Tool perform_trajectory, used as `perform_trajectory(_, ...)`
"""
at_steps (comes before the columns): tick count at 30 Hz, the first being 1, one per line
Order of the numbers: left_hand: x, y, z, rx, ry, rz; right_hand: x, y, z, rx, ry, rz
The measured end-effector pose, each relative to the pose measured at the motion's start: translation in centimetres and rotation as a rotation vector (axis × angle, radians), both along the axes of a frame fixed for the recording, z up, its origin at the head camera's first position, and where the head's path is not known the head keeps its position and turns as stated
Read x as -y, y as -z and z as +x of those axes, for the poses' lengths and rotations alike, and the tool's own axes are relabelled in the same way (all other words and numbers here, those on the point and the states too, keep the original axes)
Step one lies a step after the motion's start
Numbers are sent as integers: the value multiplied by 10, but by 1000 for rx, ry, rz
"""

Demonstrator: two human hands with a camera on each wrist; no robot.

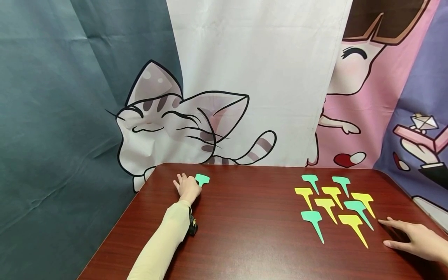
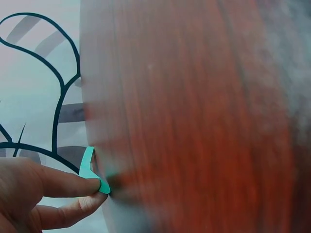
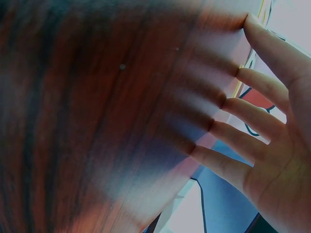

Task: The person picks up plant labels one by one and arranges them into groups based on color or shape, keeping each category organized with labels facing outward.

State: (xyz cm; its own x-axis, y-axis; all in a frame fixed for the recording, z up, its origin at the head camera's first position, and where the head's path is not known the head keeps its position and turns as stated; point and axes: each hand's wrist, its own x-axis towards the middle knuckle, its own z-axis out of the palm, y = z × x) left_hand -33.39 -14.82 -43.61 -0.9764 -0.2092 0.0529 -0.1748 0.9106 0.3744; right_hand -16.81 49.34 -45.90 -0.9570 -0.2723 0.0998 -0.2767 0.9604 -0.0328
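Glossy red-brown table (image 1: 252, 221); cartoon-cat backdrop (image 1: 259, 74) behind. Left grip (image 1: 188, 189) pinches green T-shaped tag (image 1: 202, 179); right grip (image 1: 416, 238) wide.

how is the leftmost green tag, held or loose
Held: in the left wrist view, the left grip pinches the green tag.

We faced a glossy red-brown tabletop (image 1: 245, 233); behind it hung a creased backdrop (image 1: 259, 58) printed with a smiling striped cat (image 1: 157, 136).
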Motion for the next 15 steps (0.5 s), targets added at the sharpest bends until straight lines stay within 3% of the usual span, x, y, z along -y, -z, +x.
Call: perform_trajectory(15, 3, -1, 4, -5, 16, -18, -5, 4, 0, 28, 11, -31)
